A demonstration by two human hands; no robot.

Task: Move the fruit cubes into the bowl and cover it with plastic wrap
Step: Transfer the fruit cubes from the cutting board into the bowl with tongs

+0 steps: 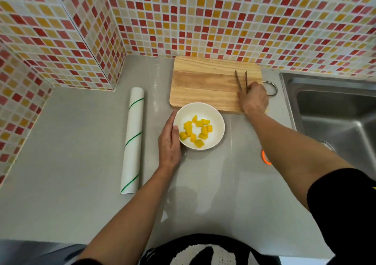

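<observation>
We are holding a pair of dark chopsticks point(242, 81) in our right hand point(254, 100), fingers curled around their near ends, while the tips are pointing away from us and lying low over the right end of the wooden cutting board point(203, 85). Whether the tips are touching the wood we cannot tell. Our left hand point(169, 144) is resting flat and open against the left side of the white bowl point(217, 120), thumb along the rim, steadying it rather than gripping it. The yellow fruit cubes point(196, 132) are sitting inside the bowl, scattered across its bottom. The bowl is standing on the grey counter point(71, 142), its far rim just overlapping the near edge of the board. The board itself is lying against the mosaic tile wall point(203, 20), and a metal ring point(271, 88) is sticking out from its right end, just beyond our right hand. To the left of the bowl, apart from it, the roll of plastic wrap point(132, 140) is lying lengthwise on the counter, white with thin green stripes. A steel sink point(335, 112) is occupying the right side of the counter.
</observation>
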